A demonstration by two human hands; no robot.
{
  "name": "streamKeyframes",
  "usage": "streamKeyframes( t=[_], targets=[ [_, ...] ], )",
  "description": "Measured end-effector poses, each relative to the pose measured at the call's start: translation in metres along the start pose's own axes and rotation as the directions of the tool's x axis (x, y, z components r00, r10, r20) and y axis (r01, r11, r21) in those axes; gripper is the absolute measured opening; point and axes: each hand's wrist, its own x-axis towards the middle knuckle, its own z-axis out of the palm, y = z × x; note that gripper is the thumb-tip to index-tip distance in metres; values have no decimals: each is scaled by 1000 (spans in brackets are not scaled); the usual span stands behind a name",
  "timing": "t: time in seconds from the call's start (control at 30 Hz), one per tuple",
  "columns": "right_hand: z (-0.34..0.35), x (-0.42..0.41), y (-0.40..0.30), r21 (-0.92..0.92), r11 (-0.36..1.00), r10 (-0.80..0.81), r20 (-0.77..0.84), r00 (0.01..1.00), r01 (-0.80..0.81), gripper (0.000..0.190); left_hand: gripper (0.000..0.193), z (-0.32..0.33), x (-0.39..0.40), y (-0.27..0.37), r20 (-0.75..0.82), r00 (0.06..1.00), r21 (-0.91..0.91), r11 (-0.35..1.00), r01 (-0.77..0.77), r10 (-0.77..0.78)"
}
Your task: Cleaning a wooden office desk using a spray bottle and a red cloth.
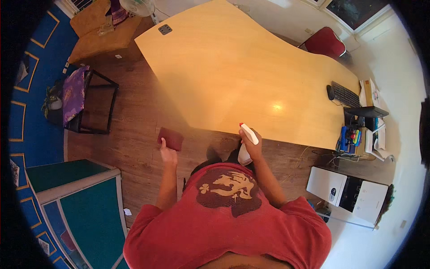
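My left hand point(169, 154) grips a folded dark red cloth point(171, 139) over the wood-look floor, left of the table's near edge. The thumb lies on top of the cloth. In my right hand point(252, 148) is a spray bottle with a white trigger head point(249, 133), a red nozzle tip and a pale translucent body point(244, 155). It is held at the near edge of a light wood table point(228, 74), nozzle towards the tabletop. My right fingers wrap the bottle's neck, partly hidden by the spray head.
A keyboard point(345, 95), mouse point(330, 92), monitor point(367, 111) and pen holder point(351, 139) crowd the table's right end, with loose cables below. White printers point(366, 203) stand lower right. A black-framed stand point(97, 101) and teal partition point(94, 208) are at left; a red chair point(326, 42) is behind.
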Motion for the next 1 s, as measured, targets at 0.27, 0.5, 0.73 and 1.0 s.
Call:
streamKeyframes(
  t=[0.27, 0.5, 0.73, 1.0],
  targets=[
    [5, -1, 9, -98, 990, 107, 98, 989, -97, 31, 64, 38, 12, 29, -86, 980, 403, 906, -131, 180],
    [14, -2, -3, -116, 992, -18, 175, 984, 39, 32, 57, 51, 58, -8, 56, 920, 779, 559, -284, 389],
    [5, 4, 23, -34, 996, -78, 206, 975, 87, 31, 50, 164, 107, -50, 650, 667, 758, -243, -606, 363],
    [-2, 31, 4, 83, 993, 71, 202, 977, -89, 30, 57, 221, 67, -139, 786, 617, 541, -458, -705, -22]
  ],
)
